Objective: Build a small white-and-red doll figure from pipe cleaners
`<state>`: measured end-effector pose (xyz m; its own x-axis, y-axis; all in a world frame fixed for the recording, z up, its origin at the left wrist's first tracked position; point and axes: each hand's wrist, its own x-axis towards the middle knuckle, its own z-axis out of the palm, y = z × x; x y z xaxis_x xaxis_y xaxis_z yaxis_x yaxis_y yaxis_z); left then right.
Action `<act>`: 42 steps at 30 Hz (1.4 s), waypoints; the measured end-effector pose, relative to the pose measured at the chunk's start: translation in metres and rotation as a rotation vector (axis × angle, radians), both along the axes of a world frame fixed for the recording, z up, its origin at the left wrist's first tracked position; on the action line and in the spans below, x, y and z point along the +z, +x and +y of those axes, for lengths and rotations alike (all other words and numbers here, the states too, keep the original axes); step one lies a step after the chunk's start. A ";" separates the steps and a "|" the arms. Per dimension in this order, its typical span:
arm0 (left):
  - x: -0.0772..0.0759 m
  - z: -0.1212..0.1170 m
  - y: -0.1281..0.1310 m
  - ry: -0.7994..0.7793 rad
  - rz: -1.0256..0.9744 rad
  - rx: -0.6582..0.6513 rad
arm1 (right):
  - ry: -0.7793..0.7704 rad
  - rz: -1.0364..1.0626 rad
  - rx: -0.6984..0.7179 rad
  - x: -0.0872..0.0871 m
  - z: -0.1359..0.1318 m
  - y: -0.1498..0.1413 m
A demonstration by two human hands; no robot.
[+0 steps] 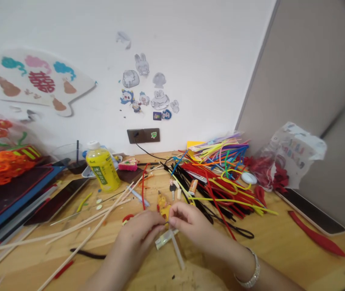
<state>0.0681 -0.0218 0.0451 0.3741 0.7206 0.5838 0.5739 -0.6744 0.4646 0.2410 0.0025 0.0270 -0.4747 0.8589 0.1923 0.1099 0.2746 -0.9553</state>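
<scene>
My left hand (139, 238) and my right hand (187, 220) meet over the wooden desk (251, 242), their fingertips pinching the lower end of a small yellow figure (163, 207). The fingers hide part of it. Under the hands lies a small transparent packet (166, 239), with a clear plastic rod (177, 251) beside it. Long pale wooden sticks (81, 232) fan out left of my left hand. A heap of colourful pipe cleaners (221, 190) lies just beyond my right hand. A silver bracelet (251, 268) circles my right wrist.
A yellow-green drink bottle (102, 167) stands at the back left, near dark boards (15, 190) and orange craft pieces (5, 167). A plastic bag with red pieces (281, 161) sits at the right, with a red leaf-shaped piece (316, 238) nearby.
</scene>
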 end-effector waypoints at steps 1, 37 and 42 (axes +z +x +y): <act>-0.001 -0.001 -0.001 0.020 0.015 -0.005 | -0.020 -0.002 0.015 0.000 -0.001 -0.001; -0.026 -0.009 -0.015 0.244 0.193 -0.186 | -0.175 0.118 0.016 0.001 -0.014 -0.005; -0.006 -0.013 -0.012 0.232 0.228 -0.185 | -0.164 0.033 -0.002 0.003 -0.015 -0.005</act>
